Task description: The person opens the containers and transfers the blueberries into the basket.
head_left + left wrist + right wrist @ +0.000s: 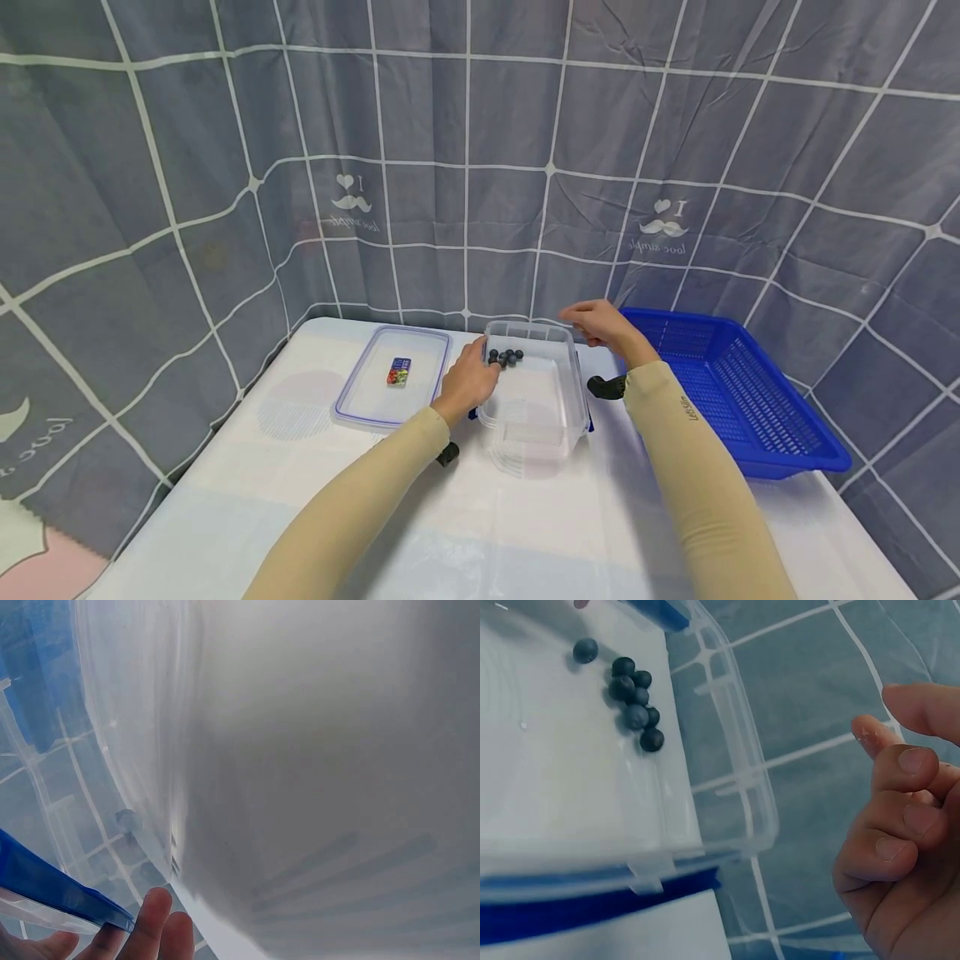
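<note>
So, closest in are two long beige sleeves [352, 508] stretched over the white worktop [517, 533], with a chunky black gadget [447, 454] poking out by the left wrist and another at the right.

A bit further on there's a clear plastic box [534, 421], top off. The left hand [472, 377] has its left side, fingers bent around the edge near a blue latch [60, 889]. The left wrist view is mostly pale blur, so I can't really say how firm that grip is.

Inside the box, a little clump of dark round berries [506, 357] sits toward the far left, one slightly apart from the rest. The lid [411, 343] lies flat to the left of the box, blue line round its edge and a small colourful label [399, 372] on it.

The right hand [603, 323] hangs by the box's far right corner: three fingers curled in, thumb and index tips close but apart, nothing visible in it. Right beside that arm is a blue mesh basket [723, 392].

Behind everything, a grey curtain [480, 200] with white grid lines.
</note>
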Demonstrator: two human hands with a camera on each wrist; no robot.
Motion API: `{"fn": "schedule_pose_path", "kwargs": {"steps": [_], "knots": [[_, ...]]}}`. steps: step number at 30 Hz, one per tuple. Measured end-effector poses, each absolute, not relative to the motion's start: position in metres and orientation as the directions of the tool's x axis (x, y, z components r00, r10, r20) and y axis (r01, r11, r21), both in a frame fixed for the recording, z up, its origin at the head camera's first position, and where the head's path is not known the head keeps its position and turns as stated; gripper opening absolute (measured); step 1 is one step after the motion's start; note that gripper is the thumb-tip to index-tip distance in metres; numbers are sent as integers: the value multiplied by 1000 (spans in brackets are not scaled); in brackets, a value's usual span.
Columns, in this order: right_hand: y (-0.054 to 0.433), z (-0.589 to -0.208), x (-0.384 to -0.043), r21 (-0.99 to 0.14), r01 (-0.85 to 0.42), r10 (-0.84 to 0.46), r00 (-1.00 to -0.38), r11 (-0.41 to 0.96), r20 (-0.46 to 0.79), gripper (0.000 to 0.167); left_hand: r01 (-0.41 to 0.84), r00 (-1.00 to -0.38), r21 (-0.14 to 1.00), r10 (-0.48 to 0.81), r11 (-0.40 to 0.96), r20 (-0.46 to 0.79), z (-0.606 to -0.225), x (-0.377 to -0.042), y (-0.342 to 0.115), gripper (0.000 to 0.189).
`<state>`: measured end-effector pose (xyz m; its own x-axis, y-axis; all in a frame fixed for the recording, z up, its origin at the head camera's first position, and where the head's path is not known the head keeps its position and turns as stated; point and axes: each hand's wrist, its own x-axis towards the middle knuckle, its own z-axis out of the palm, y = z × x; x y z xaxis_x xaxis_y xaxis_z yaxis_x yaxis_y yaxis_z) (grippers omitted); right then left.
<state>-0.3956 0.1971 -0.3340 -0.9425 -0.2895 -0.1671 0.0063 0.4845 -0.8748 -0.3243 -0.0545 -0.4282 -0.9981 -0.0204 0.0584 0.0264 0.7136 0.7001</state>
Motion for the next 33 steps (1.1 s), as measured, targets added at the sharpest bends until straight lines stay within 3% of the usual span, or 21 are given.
{"fn": "schedule_pose_path", "kwargs": {"steps": [33], "knots": [[122, -385, -401, -903, 111, -356, -894, 415, -273, 35, 15, -998, 702, -31, 712, 53, -426, -324, -54, 64]]}}
